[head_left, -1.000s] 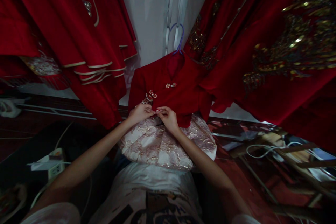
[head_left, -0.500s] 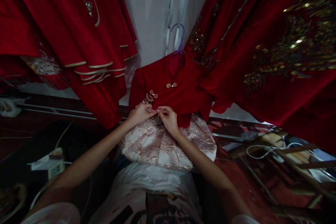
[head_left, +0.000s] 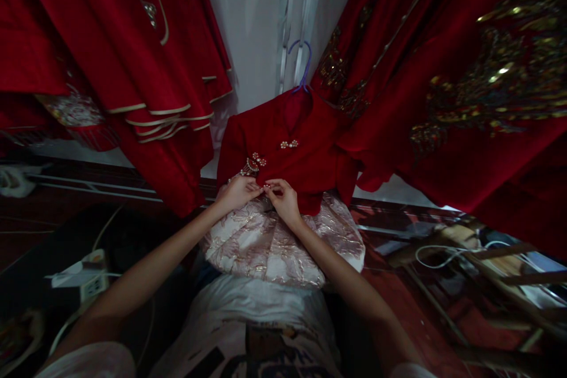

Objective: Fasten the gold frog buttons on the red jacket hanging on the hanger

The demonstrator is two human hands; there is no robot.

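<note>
The red jacket (head_left: 310, 153) hung from a purple hanger (head_left: 303, 62) against the pale wall, its lower hem draped over a pink-and-gold brocade skirt (head_left: 266, 248). Both hands met at the lower left part of the jacket's front, just above that hem. The left hand (head_left: 237, 192) came in from the left and the right hand (head_left: 286, 201) from the right, fingertips touching each other. The left fingers (head_left: 254, 189) and the right fingers (head_left: 275, 185) were curled almost fully closed, pinching the jacket's cloth. A small pale fastening (head_left: 266, 187) sat there, too small to make out clearly. Just above the hands sat an ornate beaded clasp (head_left: 254, 162), and higher, near the collar, a pearl clasp (head_left: 289, 144). Large red garments (head_left: 133, 41) hung on either side, and a power strip (head_left: 91, 283) lay on the floor to the left.
</note>
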